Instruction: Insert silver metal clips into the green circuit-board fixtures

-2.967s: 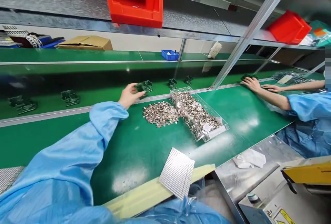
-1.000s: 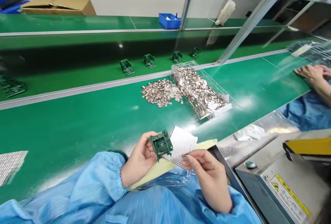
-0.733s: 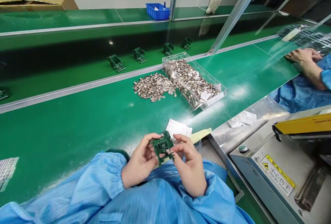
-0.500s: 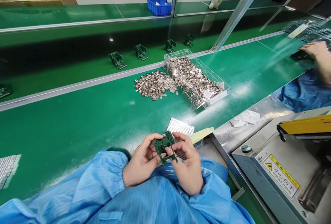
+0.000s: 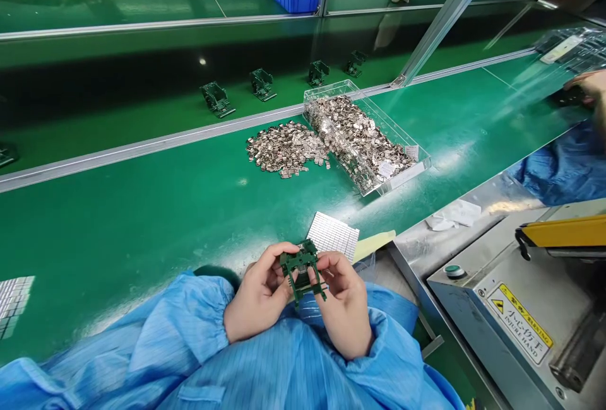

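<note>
We hold a green circuit board (image 5: 303,268) in front of our body, raised above the near edge of the work table and tilted so that its open side faces us. Our left hand (image 5: 258,299) is clamped on the board's left side, fingers behind and thumb at the near edge. Our right hand (image 5: 348,309) grips the right side, its thumb pressed against the board by the opening and its fingers at the edge; whether a small part sits under that thumb, we cannot tell. Just beyond the board we see a sheet of silver strips (image 5: 332,233), next to a pale yellow strip (image 5: 375,246) along the edge of the green table (image 5: 142,208). Farther in lies a loose pile of small metal pieces (image 5: 286,148), touching the side of a clear tray (image 5: 402,180) filled with more of them. Behind these, on the green belt (image 5: 118,117), we count four similar boards (image 5: 262,84) in a spaced row, with part of another at the left edge. To our right stands a grey machine (image 5: 454,296) bearing a warning label (image 5: 517,323), near a crumpled white tissue (image 5: 454,214). Beyond it, at the right edge, we see a co-worker's hand (image 5: 594,85), partly cut off.
</note>
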`<state>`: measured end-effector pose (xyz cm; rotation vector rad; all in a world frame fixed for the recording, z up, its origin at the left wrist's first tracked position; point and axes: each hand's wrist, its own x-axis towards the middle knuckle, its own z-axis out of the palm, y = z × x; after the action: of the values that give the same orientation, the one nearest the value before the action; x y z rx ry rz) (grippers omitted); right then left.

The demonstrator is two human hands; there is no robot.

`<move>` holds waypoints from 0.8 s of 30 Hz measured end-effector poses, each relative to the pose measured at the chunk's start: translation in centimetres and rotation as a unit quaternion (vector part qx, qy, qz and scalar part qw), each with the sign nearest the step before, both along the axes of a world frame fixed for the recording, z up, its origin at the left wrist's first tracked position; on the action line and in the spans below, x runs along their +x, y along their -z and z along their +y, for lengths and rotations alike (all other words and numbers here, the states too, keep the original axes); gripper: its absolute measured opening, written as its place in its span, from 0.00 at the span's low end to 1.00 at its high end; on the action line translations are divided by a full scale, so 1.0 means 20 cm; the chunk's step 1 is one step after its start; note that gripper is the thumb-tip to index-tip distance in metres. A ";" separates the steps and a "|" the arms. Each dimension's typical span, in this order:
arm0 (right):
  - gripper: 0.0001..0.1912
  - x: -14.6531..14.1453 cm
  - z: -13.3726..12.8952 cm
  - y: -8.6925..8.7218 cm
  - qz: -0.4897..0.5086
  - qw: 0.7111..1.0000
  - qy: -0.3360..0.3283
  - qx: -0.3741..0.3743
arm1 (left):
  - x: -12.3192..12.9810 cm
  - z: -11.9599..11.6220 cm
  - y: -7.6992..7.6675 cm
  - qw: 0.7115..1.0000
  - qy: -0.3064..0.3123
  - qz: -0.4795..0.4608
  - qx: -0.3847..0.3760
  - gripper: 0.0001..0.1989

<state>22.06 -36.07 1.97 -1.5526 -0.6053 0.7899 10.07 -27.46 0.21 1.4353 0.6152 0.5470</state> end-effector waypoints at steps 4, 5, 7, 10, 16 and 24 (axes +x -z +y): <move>0.09 0.00 0.01 -0.01 0.054 0.999 0.007 0.000 | 0.00 0.00 0.00 1.000 -0.002 0.018 -0.004 0.13; 0.09 0.00 0.01 -0.02 0.064 0.998 0.011 -0.001 | 0.00 0.00 -0.01 1.000 -0.003 0.022 -0.005 0.13; 0.10 -0.01 0.01 -0.02 0.084 0.996 0.017 -0.004 | -0.01 0.00 -0.01 0.999 -0.007 0.031 -0.005 0.13; 0.12 -0.02 0.01 -0.02 0.111 0.993 0.022 -0.009 | -0.01 0.00 -0.02 0.999 -0.012 0.035 0.006 0.12; 0.15 -0.04 -0.01 -0.03 0.125 0.992 0.034 0.004 | -0.02 -0.02 -0.03 0.999 -0.003 0.021 0.035 0.12; 0.16 -0.07 -0.10 0.01 0.138 0.987 0.066 0.049 | -0.02 -0.08 -0.04 0.998 0.026 0.033 0.046 0.14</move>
<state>20.58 -38.10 1.84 -1.3485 -0.3290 0.8430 9.67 -29.00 0.99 1.5562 0.6099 0.4945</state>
